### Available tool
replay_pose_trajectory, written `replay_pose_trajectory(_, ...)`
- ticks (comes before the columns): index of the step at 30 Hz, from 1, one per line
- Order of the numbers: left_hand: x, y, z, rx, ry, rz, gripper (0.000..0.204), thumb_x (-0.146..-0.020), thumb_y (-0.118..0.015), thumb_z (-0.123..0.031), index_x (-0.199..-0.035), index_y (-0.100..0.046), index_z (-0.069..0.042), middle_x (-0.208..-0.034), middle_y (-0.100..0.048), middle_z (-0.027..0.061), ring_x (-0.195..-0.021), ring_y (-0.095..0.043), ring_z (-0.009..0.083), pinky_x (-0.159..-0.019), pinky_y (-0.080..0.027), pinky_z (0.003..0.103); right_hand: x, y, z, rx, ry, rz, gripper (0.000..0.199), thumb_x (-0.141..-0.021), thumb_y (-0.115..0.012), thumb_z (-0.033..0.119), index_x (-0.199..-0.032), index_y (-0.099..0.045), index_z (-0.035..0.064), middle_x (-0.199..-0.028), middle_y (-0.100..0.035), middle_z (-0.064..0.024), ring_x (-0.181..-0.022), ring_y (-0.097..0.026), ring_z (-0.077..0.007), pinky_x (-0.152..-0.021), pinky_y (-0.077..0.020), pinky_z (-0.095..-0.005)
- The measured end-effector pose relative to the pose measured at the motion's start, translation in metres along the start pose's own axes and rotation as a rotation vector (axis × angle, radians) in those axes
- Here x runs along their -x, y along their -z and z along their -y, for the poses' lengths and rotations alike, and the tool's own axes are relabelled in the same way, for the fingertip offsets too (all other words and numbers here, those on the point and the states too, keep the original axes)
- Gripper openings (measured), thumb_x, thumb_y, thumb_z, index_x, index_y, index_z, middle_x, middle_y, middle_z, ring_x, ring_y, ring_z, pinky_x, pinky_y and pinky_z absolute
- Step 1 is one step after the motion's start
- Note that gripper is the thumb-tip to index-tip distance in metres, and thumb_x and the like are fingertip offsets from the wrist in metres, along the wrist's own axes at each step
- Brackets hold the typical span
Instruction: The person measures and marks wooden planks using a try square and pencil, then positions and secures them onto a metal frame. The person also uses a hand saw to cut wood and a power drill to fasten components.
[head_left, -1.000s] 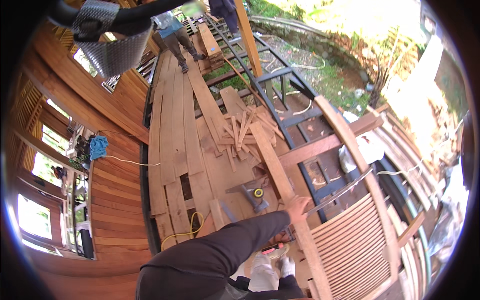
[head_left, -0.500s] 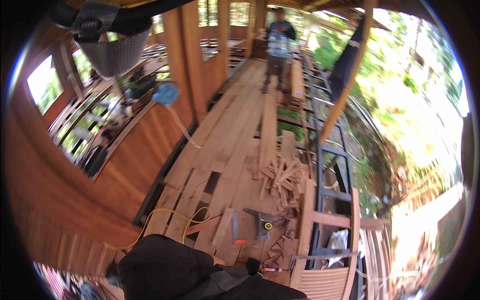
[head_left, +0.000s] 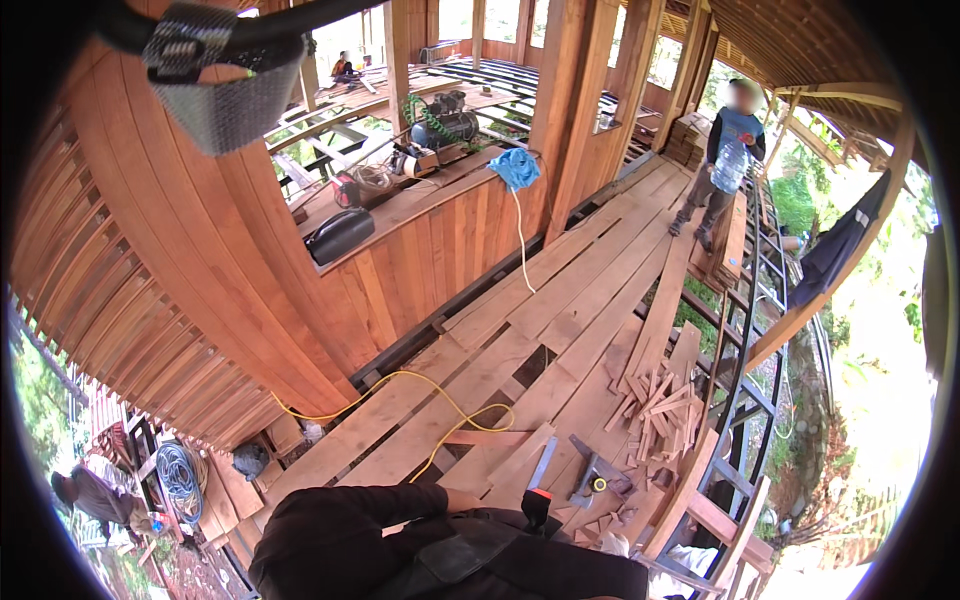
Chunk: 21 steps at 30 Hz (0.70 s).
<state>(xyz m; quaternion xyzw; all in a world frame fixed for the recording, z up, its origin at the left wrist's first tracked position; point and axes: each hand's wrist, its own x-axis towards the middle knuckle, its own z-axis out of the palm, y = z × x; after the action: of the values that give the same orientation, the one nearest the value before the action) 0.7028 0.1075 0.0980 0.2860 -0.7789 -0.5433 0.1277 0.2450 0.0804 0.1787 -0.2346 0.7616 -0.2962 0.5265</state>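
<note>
My left arm, in a black sleeve, bends across my body. Only a small part of my left hand (head_left: pixel 462 500) shows at the cuff, its fingers hidden against my dark clothing. My right hand does not show. A black-ended object (head_left: pixel 537 507) juts up at my waist. Just beyond it, a flat blue-grey blade with an orange end (head_left: pixel 545 460) lies on the planks. Right of that are a dark angled metal tool (head_left: pixel 582 485) and a yellow round tape measure (head_left: pixel 599 485). A short board (head_left: pixel 518 455) lies close to my left hand.
Wood offcuts (head_left: pixel 660 412) are heaped at the right, beside an open metal frame (head_left: pixel 745 400). A yellow cord (head_left: pixel 440 395) loops over gapped floor planks (head_left: pixel 560 330). Farther off stands a person (head_left: pixel 725 160) holding a large clear bottle (head_left: pixel 732 168). A compressor (head_left: pixel 445 125) sits beyond the wooden wall.
My view has swung left, so the scene has shifted right and the coiled hose and a bent-over person at lower left now show. The standing person still holds the bottle.
</note>
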Motion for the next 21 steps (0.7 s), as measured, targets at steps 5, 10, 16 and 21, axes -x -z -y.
replay_pose_trajectory(5, -0.014, 0.031, -0.026, 0.249, 0.352, 0.087, 0.039, -0.106, -0.045, -0.033, -0.128, -0.067, -0.009, -0.130, -0.070, 0.0134, -0.116, -0.065, 0.0234, -0.102, -0.046, 0.037, -0.124, -0.023, -0.138, 0.488, 0.447, 0.140, 0.020, -0.090, -0.061, 0.012, -0.106, -0.065, -0.0009, -0.076, -0.065, -0.0136, -0.056, -0.066, -0.0281, -0.045, -0.0529, -0.0411)
replay_pose_trajectory(10, 0.024, 0.047, -0.072, 0.510, 0.150, 0.000, 0.044, -0.103, -0.055, -0.033, -0.137, -0.062, -0.006, -0.125, -0.071, 0.0087, -0.115, -0.063, 0.0189, -0.100, -0.048, 0.035, -0.085, -0.063, -0.129, 0.400, 0.104, 0.180, 0.021, -0.090, -0.061, 0.011, -0.108, -0.065, 0.0001, -0.077, -0.065, -0.0141, -0.059, -0.067, -0.0288, -0.048, -0.0534, -0.0419)
replay_pose_trajectory(16, 0.004, 0.093, -0.112, 0.573, 0.295, -0.267, 0.044, -0.095, -0.066, -0.023, -0.133, -0.059, -0.003, -0.116, -0.069, 0.0068, -0.100, -0.066, 0.0152, -0.087, -0.053, 0.031, -0.055, -0.071, -0.084, 0.329, 0.027, 0.150, 0.022, -0.089, -0.061, 0.011, -0.108, -0.065, 0.0008, -0.078, -0.066, -0.0145, -0.062, -0.068, -0.0292, -0.051, -0.0541, -0.0427)
replay_pose_trajectory(21, 0.001, 0.073, -0.122, 1.223, 0.330, -0.214, 0.026, -0.100, -0.054, -0.015, -0.123, -0.060, -0.002, -0.109, -0.070, 0.0068, -0.090, -0.069, 0.0130, -0.083, -0.057, 0.029, -0.042, -0.075, -0.072, 0.314, 0.011, 0.142, 0.022, -0.088, -0.062, 0.011, -0.107, -0.065, 0.0013, -0.078, -0.067, -0.0149, -0.065, -0.068, -0.0296, -0.053, -0.0546, -0.0433)
